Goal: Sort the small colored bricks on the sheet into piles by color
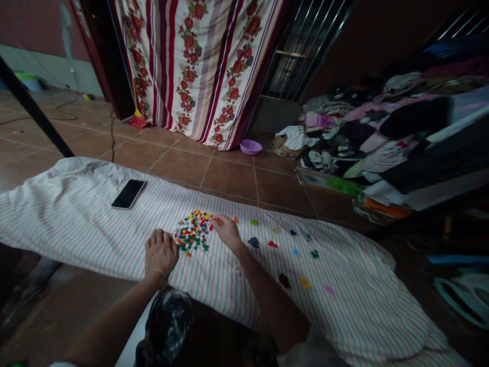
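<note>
A pile of small multicoloured pieces [194, 232] lies on a striped cloth [324, 316]. My left hand [161, 252] rests palm down at the pile's left edge, fingers lying flat on the cloth. At the right edge of the pile is my right hand [226, 230], its thumb and fingertips pinched together; anything between them is too small to make out. Right of it lie several small single-colour groups, among them dark grey [253, 242], red [272, 244], light green [254, 222], dark green [314, 254], yellow [305, 282], black [284, 280] and pink [329, 290].
A phone [129, 194] lies on the cloth to the left. Below my hands is a black plastic bag [170, 321]. Beyond the cloth, a purple basin [251, 147] stands on the tiled floor by a floral curtain [206, 66]. Clothes [355, 127] are heaped at the right.
</note>
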### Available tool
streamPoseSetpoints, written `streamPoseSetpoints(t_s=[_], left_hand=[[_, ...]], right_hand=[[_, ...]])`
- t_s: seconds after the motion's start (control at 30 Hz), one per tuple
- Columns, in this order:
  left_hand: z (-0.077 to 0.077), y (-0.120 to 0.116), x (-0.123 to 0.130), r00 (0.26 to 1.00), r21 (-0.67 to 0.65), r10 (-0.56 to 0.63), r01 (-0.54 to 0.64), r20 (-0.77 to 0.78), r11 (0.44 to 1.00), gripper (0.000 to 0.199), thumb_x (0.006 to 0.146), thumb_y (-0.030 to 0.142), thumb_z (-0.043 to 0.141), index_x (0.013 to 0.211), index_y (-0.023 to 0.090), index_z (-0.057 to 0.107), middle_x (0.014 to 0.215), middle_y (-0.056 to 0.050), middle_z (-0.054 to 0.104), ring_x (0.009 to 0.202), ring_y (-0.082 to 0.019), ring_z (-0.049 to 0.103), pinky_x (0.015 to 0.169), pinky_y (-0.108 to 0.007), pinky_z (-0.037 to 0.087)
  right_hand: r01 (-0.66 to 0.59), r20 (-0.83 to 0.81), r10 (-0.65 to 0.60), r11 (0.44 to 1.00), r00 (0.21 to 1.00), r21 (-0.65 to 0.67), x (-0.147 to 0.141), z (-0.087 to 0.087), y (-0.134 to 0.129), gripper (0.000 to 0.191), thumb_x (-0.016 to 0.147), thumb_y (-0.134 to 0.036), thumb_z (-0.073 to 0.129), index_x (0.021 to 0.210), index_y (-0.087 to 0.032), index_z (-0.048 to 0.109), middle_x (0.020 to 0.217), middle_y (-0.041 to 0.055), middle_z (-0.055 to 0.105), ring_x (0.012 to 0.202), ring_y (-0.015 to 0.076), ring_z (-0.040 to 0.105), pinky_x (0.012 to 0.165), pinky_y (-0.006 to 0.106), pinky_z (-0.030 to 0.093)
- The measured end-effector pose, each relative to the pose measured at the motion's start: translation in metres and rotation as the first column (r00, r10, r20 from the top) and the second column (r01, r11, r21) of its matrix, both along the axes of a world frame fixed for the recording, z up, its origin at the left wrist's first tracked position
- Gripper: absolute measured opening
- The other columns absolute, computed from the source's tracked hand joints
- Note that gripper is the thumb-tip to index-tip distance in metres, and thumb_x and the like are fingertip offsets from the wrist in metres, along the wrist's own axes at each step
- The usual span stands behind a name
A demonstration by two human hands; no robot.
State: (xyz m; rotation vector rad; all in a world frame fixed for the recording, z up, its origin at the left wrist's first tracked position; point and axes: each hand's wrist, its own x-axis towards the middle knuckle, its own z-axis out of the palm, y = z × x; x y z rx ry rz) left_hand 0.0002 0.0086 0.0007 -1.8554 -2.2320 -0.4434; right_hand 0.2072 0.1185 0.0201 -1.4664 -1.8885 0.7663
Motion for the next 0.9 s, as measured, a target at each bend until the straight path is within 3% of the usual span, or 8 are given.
streamPoseSetpoints(t_s=[0.2,0.33,0.9], left_hand=[[0.0,0.0,0.0,1.0,-0.015,-0.001,0.001,-0.022,1.0,0.027,0.091,0.03,0.035,0.091,0.014,0.057,0.104,-0.015,0.058,0.106,-0.028,0.053,0.085,-0.04,0.038],[-0.002,0.0,0.0,0.999,-0.008,-0.004,0.004,-0.041,1.0,0.026,0.092,0.029,0.035,0.09,0.014,0.056,0.102,-0.014,0.058,0.106,-0.028,0.052,0.085,-0.039,0.038],[-0.003,0.001,0.0,1.0,-0.004,0.004,-0.004,-0.029,1.0,0.026,0.091,0.029,0.036,0.092,0.014,0.057,0.105,-0.015,0.06,0.106,-0.029,0.053,0.085,-0.04,0.039]], right_hand=[[0.241,0.095,-0.238,0.97,0.967,-0.018,0.066,0.013,0.021,0.018,0.082,-0.02,0.054,0.09,-0.02,0.07,0.091,0.0036,0.074,0.085,0.0163,0.068,0.081,0.027,0.051],[0.307,0.17,-0.303,0.952,0.938,0.005,0.091,0.012,0.024,0.019,0.08,-0.019,0.053,0.088,-0.02,0.07,0.09,0.0035,0.074,0.086,0.0163,0.068,0.081,0.027,0.05],[0.248,0.436,-0.229,0.969,0.87,0.016,0.081,-0.013,0.039,0.022,0.085,-0.014,0.054,0.091,-0.021,0.073,0.097,0.0047,0.074,0.09,0.0161,0.067,0.078,0.024,0.046]])
